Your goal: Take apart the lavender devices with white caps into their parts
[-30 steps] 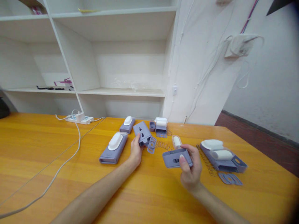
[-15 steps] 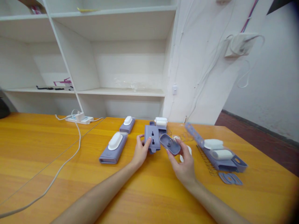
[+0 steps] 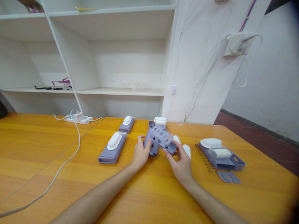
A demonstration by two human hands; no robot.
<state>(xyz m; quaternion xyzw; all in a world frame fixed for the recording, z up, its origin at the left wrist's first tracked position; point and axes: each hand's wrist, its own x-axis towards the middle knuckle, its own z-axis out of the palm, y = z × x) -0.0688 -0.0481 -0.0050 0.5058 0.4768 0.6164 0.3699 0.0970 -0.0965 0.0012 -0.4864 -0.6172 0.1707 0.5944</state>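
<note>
My left hand (image 3: pixel 140 157) grips a purple plastic housing (image 3: pixel 151 143) with keyhole slots, tilted above the table. In my right hand (image 3: pixel 181 163) is a purple oval cup (image 3: pixel 168 147), held close against the housing's right side. A smeared purple piece with several oval openings (image 3: pixel 161 134) shows over the cup and housing; what supports it is unclear. White oval parts (image 3: pixel 187 150) lie just beyond my right fingers, which partly hide them.
Two purple cases with white oval tops (image 3: pixel 114 140) stand at left. Behind my hands sits another purple and white set (image 3: pixel 160 121). At right are a purple base with white rollers (image 3: pixel 220 153), coiled springs (image 3: pixel 205 158) and flat purple rings (image 3: pixel 228 177). A power strip (image 3: pixel 78 118) trails cables.
The housing has tilted, and the cup has shifted slightly left. A purple strip seen raised at right is gone from there; a blurred piece with oval openings now appears over the cup.
</note>
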